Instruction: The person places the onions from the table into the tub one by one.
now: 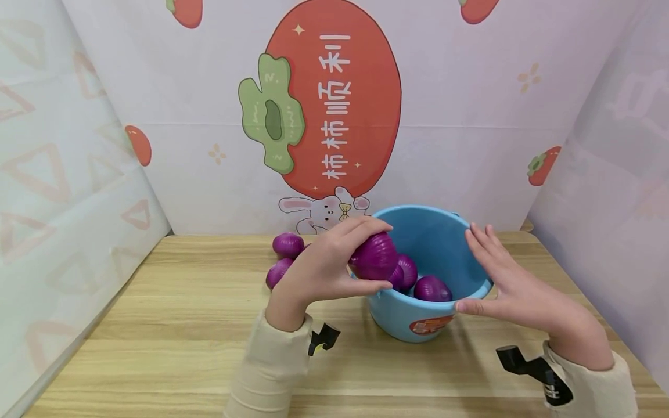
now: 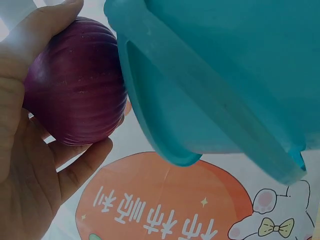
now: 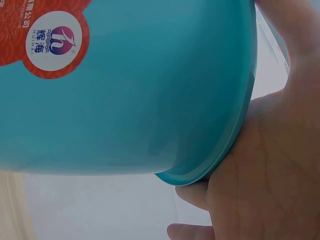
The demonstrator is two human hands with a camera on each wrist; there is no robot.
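My left hand grips a purple onion at the left rim of a blue bucket. In the left wrist view, fingers and thumb wrap this onion, right beside the bucket's rim and handle. Inside the bucket lie several more onions, one of them an onion near the front wall. Against the right side of the rim rests my right hand, its fingers straight and its thumb at the front. The right wrist view shows its palm touching the bucket's lip.
More onions, such as one onion at the back, sit on the wooden table left of the bucket, partly hidden by my left hand. A printed cloth hangs behind the table, with similar cloth walls on both sides.
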